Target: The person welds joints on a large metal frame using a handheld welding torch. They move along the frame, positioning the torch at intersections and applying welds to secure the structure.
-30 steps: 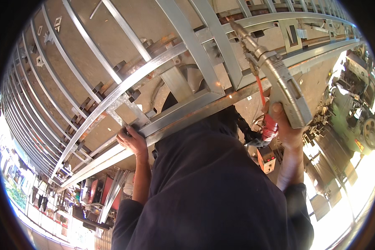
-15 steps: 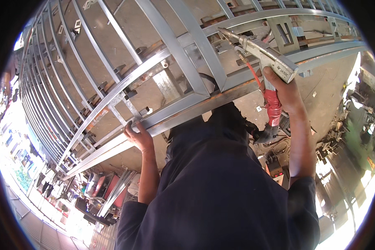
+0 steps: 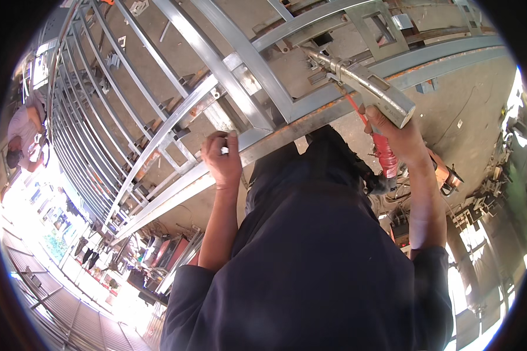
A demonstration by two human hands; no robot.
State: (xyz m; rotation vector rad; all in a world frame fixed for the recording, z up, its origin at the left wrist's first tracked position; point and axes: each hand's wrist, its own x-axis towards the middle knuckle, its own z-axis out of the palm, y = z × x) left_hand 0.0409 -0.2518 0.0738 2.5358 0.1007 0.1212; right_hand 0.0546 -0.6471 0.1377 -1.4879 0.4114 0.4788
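Left hand (image 3: pixel 223 161): has come off the near side of the steel frame (image 3: pixel 328 105), where it rested half a second ago, and shifted rightward along it to just left of the mitred corner.
Left fingers: curled in, the thumb raised and bent toward the forefinger, a small bright spot between; I can't tell from here whether they pinch something or whether that is only light showing through. Nor can I tell if they brush the frame.
Right hand (image 3: pixel 397 133): closed around the torch's grip, thumb pressed against it just under the boxy body, the other fingers mostly hidden.
Torch (image 3: pixel 366 85): silver and gun-shaped, held over the frame, right of its paired uprights; the nozzle points away from the wearer, into an opening of the frame. Whether the tip touches metal, I can't make out.
Red wrapping (image 3: pixel 385 155): around the torch's lower handle, on the near side of the frame.
Slotted plate (image 3: pixel 363 26): set within the frame, past the torch.
Slim bars (image 3: pixel 134 73): a long row filling the frame's left part.
Concrete floor (image 3: pixel 451 105): under the frame, showing through its gaps.
Orange device (image 3: pixel 447 171): on the floor, near side of the frame, beyond the right forearm.
Another person (image 3: pixel 26 128): bent low past the frame's left end, in a pale top.
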